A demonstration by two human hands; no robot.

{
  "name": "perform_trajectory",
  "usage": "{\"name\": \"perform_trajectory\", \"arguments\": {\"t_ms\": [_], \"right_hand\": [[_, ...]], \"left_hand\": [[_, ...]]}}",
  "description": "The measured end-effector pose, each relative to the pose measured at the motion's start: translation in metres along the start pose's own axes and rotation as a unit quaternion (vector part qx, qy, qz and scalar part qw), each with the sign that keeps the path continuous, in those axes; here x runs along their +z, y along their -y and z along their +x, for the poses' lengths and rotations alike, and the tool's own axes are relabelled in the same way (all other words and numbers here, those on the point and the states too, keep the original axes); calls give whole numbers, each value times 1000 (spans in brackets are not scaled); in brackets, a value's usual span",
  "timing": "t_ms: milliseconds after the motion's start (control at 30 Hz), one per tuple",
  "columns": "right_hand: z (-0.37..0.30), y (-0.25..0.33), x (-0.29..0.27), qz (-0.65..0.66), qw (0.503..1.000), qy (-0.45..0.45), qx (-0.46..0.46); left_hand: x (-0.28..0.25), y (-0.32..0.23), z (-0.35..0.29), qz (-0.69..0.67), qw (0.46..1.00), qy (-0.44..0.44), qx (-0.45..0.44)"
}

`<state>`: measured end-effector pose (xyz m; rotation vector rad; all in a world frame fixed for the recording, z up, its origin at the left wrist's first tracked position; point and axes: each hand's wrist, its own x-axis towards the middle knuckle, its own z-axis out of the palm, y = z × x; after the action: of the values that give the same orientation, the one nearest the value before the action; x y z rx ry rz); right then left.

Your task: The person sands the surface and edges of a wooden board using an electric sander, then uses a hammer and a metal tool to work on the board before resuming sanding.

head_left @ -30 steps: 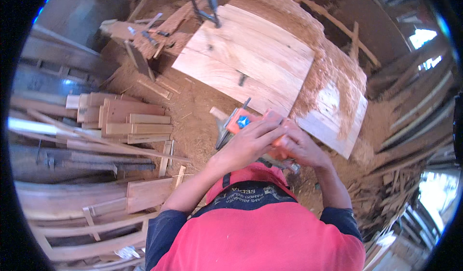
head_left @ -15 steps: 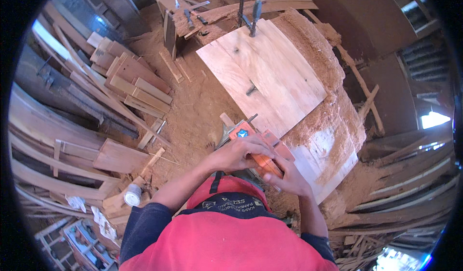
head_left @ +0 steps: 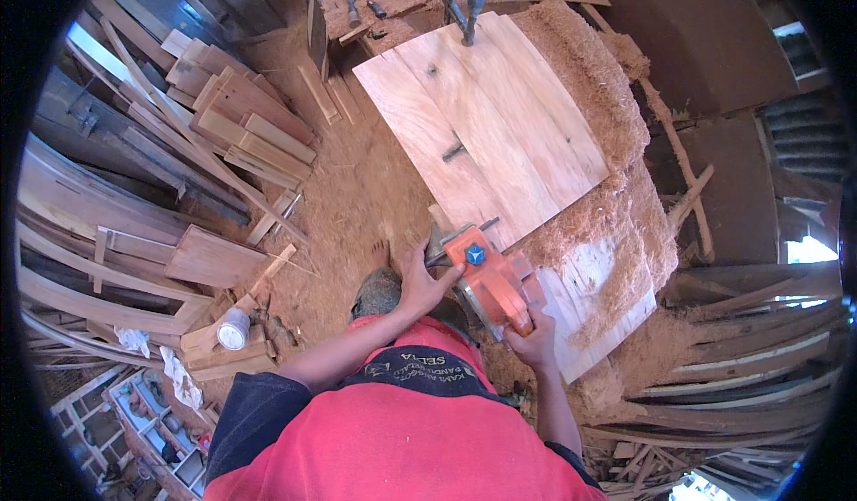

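Note:
An orange electric hand planer (head_left: 491, 278) with a blue front knob rests at the near corner of a pale wooden panel (head_left: 500, 135). My right hand (head_left: 534, 340) is wrapped round the planer's rear handle. Beside the planer's left flank is my left hand (head_left: 423, 281), its thumb and fingers apart; the thumb tip reaches the tool's side, and whether it presses there I cannot tell. The panel is made of several boards edge to edge, with dark knots. A clamp with a blue-grey handle (head_left: 476, 6) stands on its far edge.
Wood shavings (head_left: 616, 171) are heaped along the panel's right side. A pale board (head_left: 580, 291) lies right of the planer. Stacked planks (head_left: 241, 117) stand at the left, near a white tub (head_left: 234, 329). Chisel-like hand tools (head_left: 353, 6) lie at the far end.
My left hand has come off the planer's top to its left side. My right hand has shifted onto the rear handle, and the planer's body shows more fully.

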<state>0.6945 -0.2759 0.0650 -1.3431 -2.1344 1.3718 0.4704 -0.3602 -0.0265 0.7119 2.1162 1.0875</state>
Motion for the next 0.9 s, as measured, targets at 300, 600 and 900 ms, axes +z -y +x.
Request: {"name": "perform_trajectory", "arguments": {"t_ms": [300,600,900], "right_hand": [[17,1,10,-15,1000,5,-13],[77,40,40,-24,998,5,-56],[147,86,76,-10,997,-4,-72]], "left_hand": [[-4,1,19,5,999,-30,-21],[-17,40,85,-115,992,-60,0],[-79,8,155,-124,990,-58,-21]]}}
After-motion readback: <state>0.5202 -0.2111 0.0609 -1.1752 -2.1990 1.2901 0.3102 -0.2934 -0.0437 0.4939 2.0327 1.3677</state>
